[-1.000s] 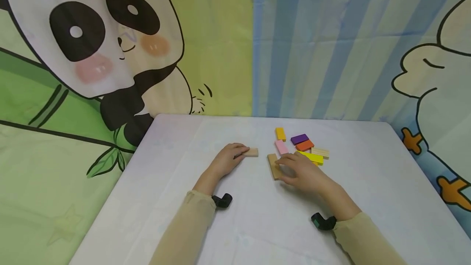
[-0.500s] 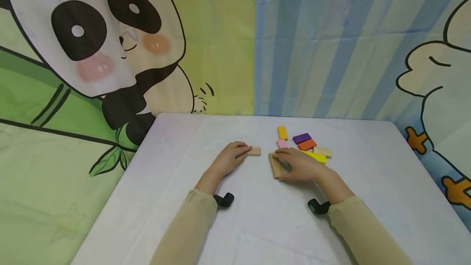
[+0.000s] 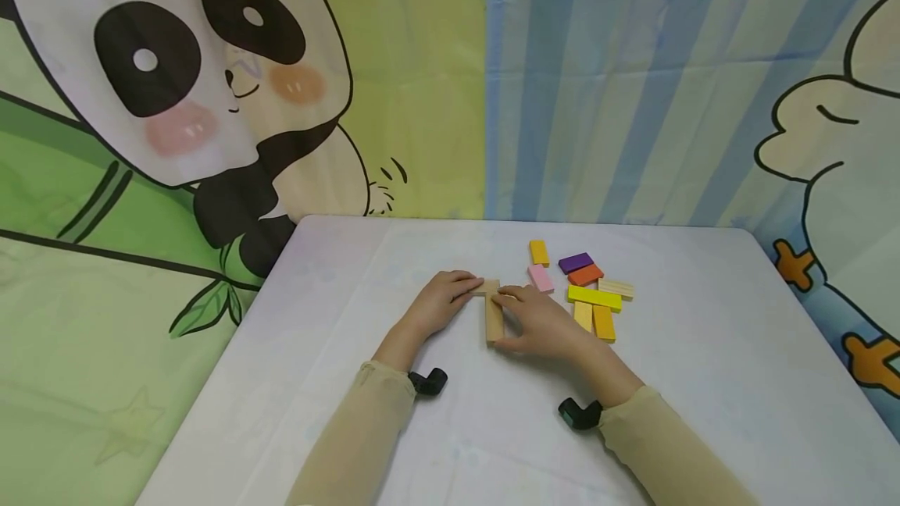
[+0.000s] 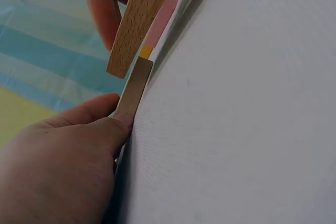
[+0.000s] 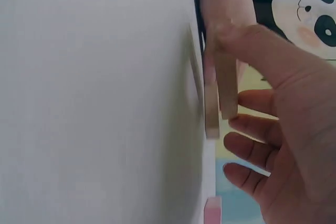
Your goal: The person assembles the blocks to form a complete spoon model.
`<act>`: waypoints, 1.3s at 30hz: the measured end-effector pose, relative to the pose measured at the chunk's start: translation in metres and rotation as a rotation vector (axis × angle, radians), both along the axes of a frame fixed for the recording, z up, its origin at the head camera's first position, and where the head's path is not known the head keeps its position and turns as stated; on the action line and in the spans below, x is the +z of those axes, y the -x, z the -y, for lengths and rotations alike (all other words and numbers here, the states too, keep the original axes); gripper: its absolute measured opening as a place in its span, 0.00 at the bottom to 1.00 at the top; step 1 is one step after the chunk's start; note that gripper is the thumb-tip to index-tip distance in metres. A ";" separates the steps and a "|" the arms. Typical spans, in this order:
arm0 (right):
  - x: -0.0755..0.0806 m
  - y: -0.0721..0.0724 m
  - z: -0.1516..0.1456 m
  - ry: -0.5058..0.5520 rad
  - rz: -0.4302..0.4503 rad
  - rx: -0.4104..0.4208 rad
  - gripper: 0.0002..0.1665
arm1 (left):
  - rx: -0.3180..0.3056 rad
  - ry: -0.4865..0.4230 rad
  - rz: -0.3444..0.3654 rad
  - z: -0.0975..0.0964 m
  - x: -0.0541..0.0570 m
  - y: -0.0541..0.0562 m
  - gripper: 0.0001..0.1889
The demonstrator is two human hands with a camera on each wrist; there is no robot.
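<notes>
My left hand [image 3: 434, 304] pinches the left end of a plain wooden block [image 4: 135, 85] lying flat on the white table. Between thumb and fingers, my right hand [image 3: 544, 322] grips a second plain wooden block [image 3: 494, 322] by its two ends. This one points toward me, and its far end overlaps the near side of the left block in the head view. From the right wrist view, the gripped block [image 5: 227, 85] appears slightly raised off the table, close beside the left hand's block [image 5: 211, 111].
Right of my hands lie a pink block [image 3: 541, 279], an orange-yellow block [image 3: 539, 253], a purple block [image 3: 576, 262], a red-orange block [image 3: 585, 276] and a light wooden block [image 3: 616, 289]. A long yellow block [image 3: 594, 298] lies across the ends of two shorter ones. A patterned cloth [image 3: 422, 84] hangs behind.
My right hand has taken hold of the wooden block and carried it left up to the other one. The left hand stays in place on its block.
</notes>
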State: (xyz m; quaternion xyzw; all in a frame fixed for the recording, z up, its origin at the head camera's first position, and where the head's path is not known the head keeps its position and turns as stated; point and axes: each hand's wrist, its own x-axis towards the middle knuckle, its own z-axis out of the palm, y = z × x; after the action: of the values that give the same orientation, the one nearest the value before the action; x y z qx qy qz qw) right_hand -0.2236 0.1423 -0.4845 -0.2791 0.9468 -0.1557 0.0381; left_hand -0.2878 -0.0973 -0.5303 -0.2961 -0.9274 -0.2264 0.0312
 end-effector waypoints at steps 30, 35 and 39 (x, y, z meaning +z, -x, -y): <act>-0.019 -0.009 0.023 -0.024 -0.094 -0.046 0.46 | 0.001 0.008 -0.010 0.000 -0.001 0.000 0.20; -0.020 -0.006 0.020 -0.026 -0.077 -0.025 0.47 | 0.009 0.005 0.026 0.000 0.000 -0.001 0.22; -0.012 -0.004 0.013 0.030 -0.035 -0.017 0.44 | 0.004 -0.011 0.050 0.000 0.002 -0.002 0.27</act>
State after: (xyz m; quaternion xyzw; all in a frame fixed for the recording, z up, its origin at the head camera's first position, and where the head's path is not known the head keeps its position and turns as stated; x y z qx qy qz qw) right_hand -0.2193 0.1297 -0.4970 -0.2740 0.9473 -0.1653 0.0161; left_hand -0.2862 -0.0971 -0.5282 -0.2884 -0.9272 -0.2390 0.0101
